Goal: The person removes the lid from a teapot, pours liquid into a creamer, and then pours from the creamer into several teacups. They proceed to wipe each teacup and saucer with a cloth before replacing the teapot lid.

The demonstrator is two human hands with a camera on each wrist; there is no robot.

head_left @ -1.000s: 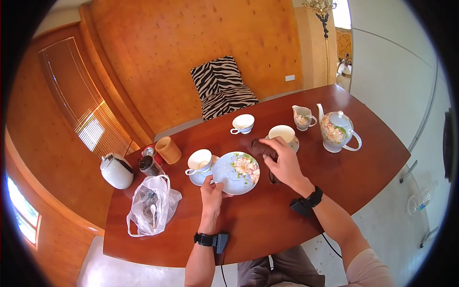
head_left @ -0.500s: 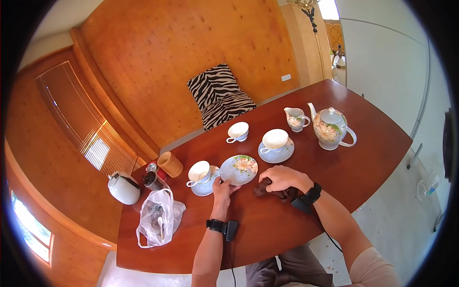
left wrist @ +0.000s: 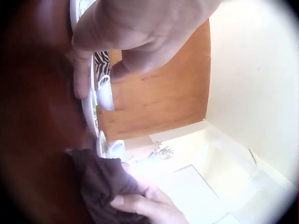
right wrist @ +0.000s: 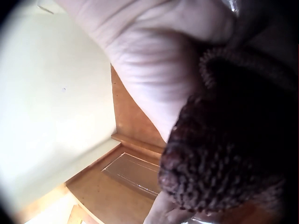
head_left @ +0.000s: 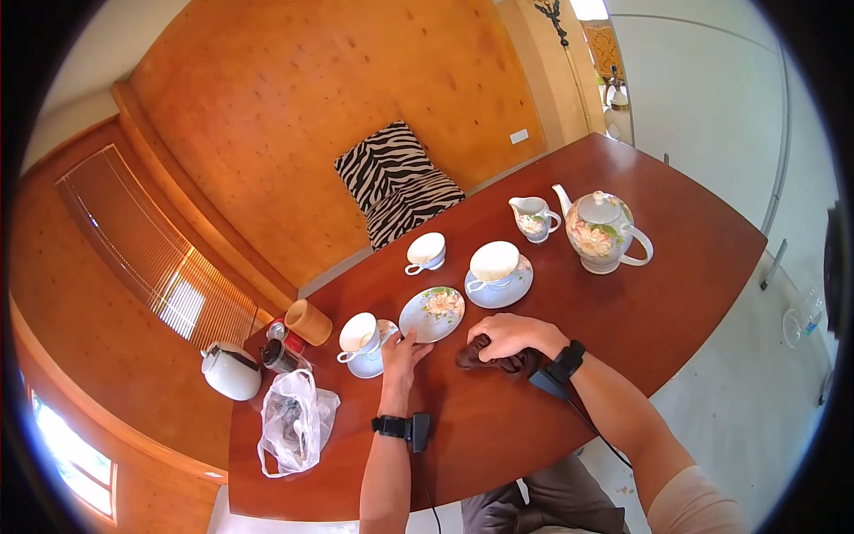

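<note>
My left hand (head_left: 399, 359) pinches the near-left rim of a blue floral saucer (head_left: 432, 314), thumb at the rim and fingers under it. In the left wrist view the saucer (left wrist: 88, 109) shows edge-on beside the fingers. My right hand (head_left: 513, 336) grips a bunched dark brown cloth (head_left: 476, 354) on the table, right of the saucer. The cloth (right wrist: 210, 163) fills much of the right wrist view. Left of the saucer, a cup (head_left: 359, 335) stands on its own saucer (head_left: 366, 360). Another cup (head_left: 495, 262) stands on a saucer (head_left: 500, 292) to the right.
A lone cup (head_left: 426, 252) stands behind; a creamer (head_left: 533, 220) and teapot (head_left: 598, 233) are at the back right. On the left are a plastic bag (head_left: 297, 423), dark-lidded jar (head_left: 279, 356), red can (head_left: 279, 332), wooden cup (head_left: 309, 322) and white kettle (head_left: 231, 371).
The saucer in my left hand has come down lower, close to the table. My right hand has moved from beside the right cup toward the front of the table with the cloth.
</note>
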